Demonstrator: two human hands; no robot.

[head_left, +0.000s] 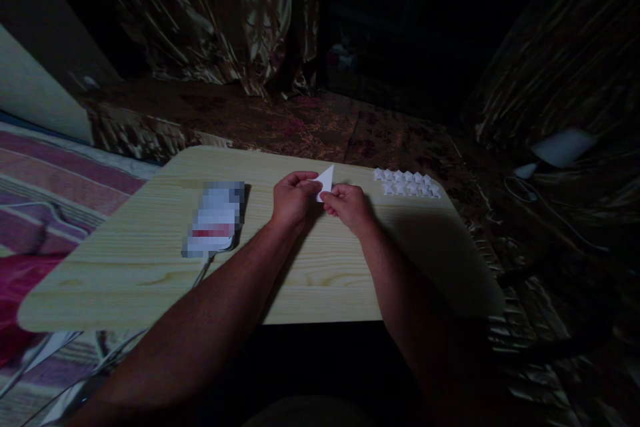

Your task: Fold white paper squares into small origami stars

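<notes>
A small piece of white folded paper [327, 179] is held up between my two hands over the far middle of the wooden table [320, 273]. It shows as a pointed triangle with its tip upward. My left hand [293, 197] grips its left side, thumb across the front. At its lower right corner, my right hand [346, 203] pinches the paper between thumb and fingers. Several small white folded paper pieces [407, 183] stand in two rows at the table's far right corner.
A phone-like device [215, 219], its screen blurred out, lies left of my hands with a cable [203, 270] running from its near end. Patterned curtains [270, 20] hang beyond the table. A white lamp-like object [564, 147] is off to the right, and a striped cover [60, 180] lies left.
</notes>
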